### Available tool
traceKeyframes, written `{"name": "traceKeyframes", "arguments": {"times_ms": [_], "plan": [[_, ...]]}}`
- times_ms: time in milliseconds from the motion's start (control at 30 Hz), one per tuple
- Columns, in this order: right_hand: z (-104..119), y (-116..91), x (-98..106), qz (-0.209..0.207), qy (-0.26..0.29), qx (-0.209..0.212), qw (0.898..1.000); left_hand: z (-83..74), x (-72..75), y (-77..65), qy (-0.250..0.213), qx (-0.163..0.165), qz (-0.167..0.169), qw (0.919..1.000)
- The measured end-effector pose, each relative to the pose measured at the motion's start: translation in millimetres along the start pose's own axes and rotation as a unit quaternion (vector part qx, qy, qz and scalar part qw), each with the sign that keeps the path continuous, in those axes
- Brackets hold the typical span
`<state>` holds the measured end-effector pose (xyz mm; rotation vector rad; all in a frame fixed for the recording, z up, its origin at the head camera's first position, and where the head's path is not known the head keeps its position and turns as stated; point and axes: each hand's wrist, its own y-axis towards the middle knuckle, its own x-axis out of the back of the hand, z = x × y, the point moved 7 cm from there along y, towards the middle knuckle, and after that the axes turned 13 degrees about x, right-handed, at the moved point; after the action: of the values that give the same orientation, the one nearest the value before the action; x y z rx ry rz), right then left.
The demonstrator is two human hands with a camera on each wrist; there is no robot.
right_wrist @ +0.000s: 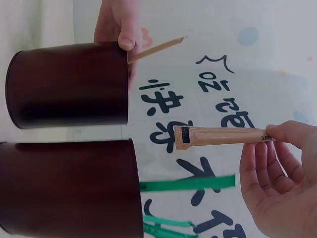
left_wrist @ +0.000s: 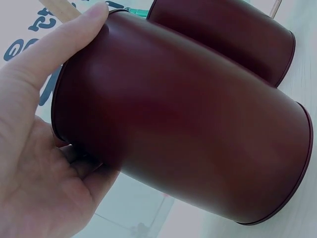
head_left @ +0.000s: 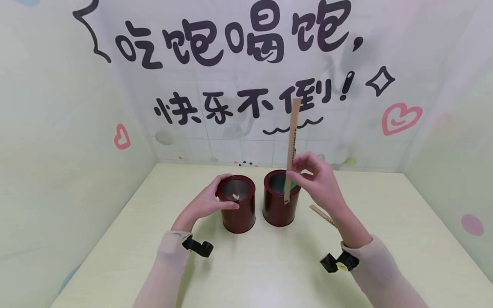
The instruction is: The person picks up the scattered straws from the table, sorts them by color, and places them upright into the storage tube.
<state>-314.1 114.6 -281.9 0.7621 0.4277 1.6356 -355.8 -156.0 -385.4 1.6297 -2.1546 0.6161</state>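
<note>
My left hand (head_left: 211, 197) grips the left dark red canister (head_left: 239, 216) at its rim, with the thumb on the near side and fingers behind. From that canister sticks out a slim brown paper packet (right_wrist: 156, 50). Between thumb and fingers, my right hand (head_left: 317, 182) pinches another long, slim brown paper packet (head_left: 292, 141) with dark print. It stands nearly upright at the right canister (head_left: 279, 209); in the right wrist view its lower end is outside, above the mouth. Green strips (right_wrist: 188, 183) protrude from the right canister. What the packets contain is hidden.
Another brown packet (head_left: 321, 214) lies on the pale table (head_left: 262, 273) to the right of the canisters, partly behind my right wrist. A white wall (head_left: 181, 145) with large black lettering rises behind the table, with side walls left and right.
</note>
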Motion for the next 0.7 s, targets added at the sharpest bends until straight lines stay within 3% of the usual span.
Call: {"name": "traceKeyframes", "arguments": {"times_ms": [367, 700], "plan": [[1, 13, -43, -0.048, 0.036, 0.022, 0.998, -0.3, 0.3, 0.0, -0.008, 0.002, 0.002, 1.0], [4, 23, -78, -0.014, 0.018, 0.055, 0.998, 1.3, 0.1, 0.2, -0.017, -0.001, 0.01, 0.9998]]}}
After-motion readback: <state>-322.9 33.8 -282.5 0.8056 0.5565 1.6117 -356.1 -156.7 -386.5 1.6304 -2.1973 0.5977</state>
